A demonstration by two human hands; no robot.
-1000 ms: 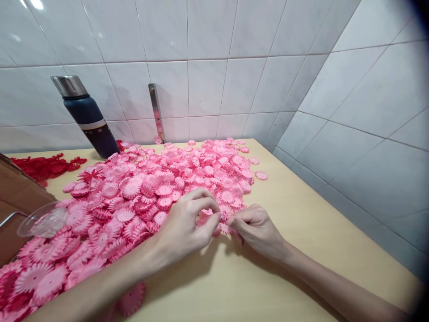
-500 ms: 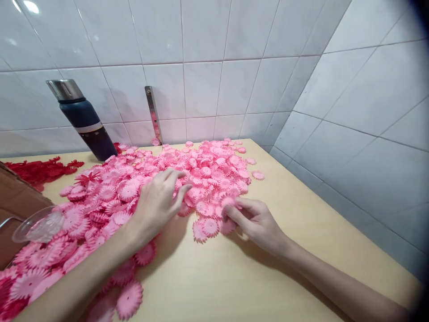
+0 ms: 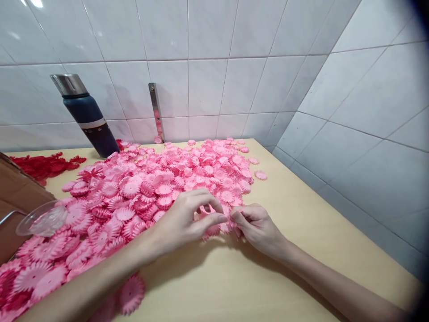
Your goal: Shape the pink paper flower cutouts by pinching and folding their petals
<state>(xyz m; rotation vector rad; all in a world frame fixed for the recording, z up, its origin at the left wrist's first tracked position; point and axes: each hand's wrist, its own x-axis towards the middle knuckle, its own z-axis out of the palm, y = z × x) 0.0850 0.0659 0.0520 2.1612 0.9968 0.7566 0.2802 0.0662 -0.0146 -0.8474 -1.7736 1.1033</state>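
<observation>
Two bare hands nearly meet above a pale table (image 3: 288,197). On the left hand (image 3: 187,220), thumb and forefinger curve toward each other, their tips close together; whether they grip anything cannot be made out. On the right hand (image 3: 261,229), thumb and fingertips are pressed together, pointing at the left fingertips. Pink shows right at these tips, but it is unclear whether a piece is pinched there.

Just below and behind the fingertips are pink scalloped discs (image 3: 164,189), many with a dark dot at the centre. They form a wide heap that spreads beyond the fingers and far to their left, down under the left forearm. One loose disc (image 3: 132,294) lies nearer the viewer than the left fingers. A red petalled piece (image 3: 91,173) sits on the heap, farther back and left.

Well left of the fingers are a clear plastic dish (image 3: 28,221) and a brown cardboard box (image 3: 20,201). Farther off that way, red pieces (image 3: 43,166) lie piled near a dark blue bottle (image 3: 90,116) with a silver cap.
</observation>
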